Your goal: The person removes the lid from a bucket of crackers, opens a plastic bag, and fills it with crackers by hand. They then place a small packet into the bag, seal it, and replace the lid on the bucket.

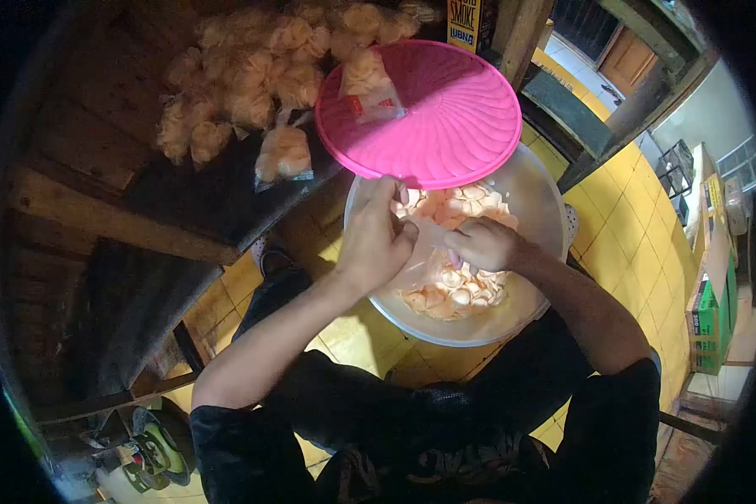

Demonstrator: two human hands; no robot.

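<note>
A clear plastic bag (pixel 422 258) hangs between my two hands, above a large translucent tub (pixel 529 189) of pale orange round chips (pixel 464 290). My left hand (pixel 378 238) is closed at the bag's left edge, fingers pinched together. Closed too, my right hand (pixel 483 244) grips the bag's right side over the chips. How much the bag holds is hard to make out. A pink ridged lid (pixel 454 118) covers the tub's far part, with a small filled bag (pixel 367 80) lying on it.
Many filled bags (pixel 252 76) are piled on a dark wooden bench at the upper left, one bag (pixel 283 155) nearer its edge. A yellow box (pixel 463 23) stands behind the lid. Wooden posts and a green carton (pixel 709 328) are at the right.
</note>
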